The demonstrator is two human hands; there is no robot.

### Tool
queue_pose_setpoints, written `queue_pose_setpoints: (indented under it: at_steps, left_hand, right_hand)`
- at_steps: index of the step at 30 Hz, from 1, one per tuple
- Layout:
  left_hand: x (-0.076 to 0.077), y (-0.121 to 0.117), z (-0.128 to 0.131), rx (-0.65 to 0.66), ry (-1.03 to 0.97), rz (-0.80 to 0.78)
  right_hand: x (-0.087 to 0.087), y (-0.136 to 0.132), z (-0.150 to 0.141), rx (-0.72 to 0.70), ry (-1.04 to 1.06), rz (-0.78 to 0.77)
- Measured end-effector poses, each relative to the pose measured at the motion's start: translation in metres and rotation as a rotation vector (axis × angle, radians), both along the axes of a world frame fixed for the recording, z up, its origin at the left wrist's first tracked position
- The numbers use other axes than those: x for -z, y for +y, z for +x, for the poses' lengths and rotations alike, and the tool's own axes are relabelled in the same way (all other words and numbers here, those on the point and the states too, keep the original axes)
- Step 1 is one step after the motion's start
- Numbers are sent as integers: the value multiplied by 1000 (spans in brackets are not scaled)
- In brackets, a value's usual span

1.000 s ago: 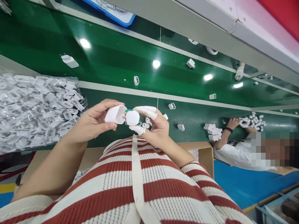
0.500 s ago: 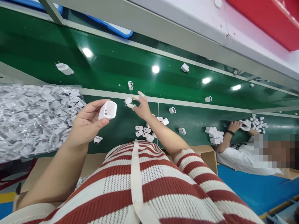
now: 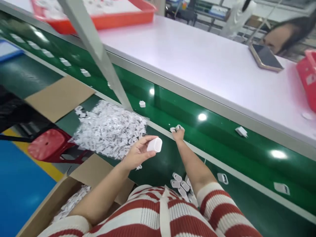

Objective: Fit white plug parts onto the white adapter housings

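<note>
**White charger shell held near, assembled part reached out to far belt**

White plastic charger shell is held in the left hand, fingers curled around it, open end turned away from the body. It is kept raised above the near green belt, likely so the cavity stays accessible and clear of loose parts.

Right hand is stretched out across the metal divider rail to the far green belt. Fingers are pinched narrow on or at a small white part at the belt edge; whether it is gripped or just touched cannot be told, too small and blurred. Fingertips appear to be covered with white finger cots.

A cluster of white shells is staged on the near belt just in front of the striped sweater, within easy reach. Clear bag of small white parts is set to the left, next to a cardboard sheet. An open cardboard box sits near left, below the left forearm, with more bagged parts inside.

Single white chargers are spaced well apart on the far belt; two more shells lie on the near belt to the right. Pale worktop runs beyond the belt, with an orange tray far left and a tablet far right. Red stool is visible at floor level, left.
</note>
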State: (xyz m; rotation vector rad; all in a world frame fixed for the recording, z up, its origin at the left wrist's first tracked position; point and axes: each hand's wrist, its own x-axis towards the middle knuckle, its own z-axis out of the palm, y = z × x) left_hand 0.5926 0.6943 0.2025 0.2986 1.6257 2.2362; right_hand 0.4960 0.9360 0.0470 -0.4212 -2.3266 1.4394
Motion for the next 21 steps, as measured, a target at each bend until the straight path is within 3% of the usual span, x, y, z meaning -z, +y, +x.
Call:
queue_pose_setpoints:
  at_steps: [3, 9, 14, 16, 18, 21]
  left_hand:
    - [0, -2, 3, 14, -1, 51]
    - [-12, 5, 4, 42, 20, 42]
    - [-25, 16, -5, 21, 160, 45]
    - [-32, 20, -9, 16, 244, 2]
    - [-38, 24, -12, 30, 329, -49]
    - [-45, 28, -12, 67, 438, -112]
  right_hand:
    - [4, -8, 27, -52, -145, 11]
    - [4, -34, 125, -258, -255, 38]
    - [-4, -37, 143, -261, -293, 14]
    - [-16, -25, 142, -241, -276, -2]
    - [-40, -9, 147, -212, -229, -62]
    - [-100, 8, 167, -143, 39, -320]
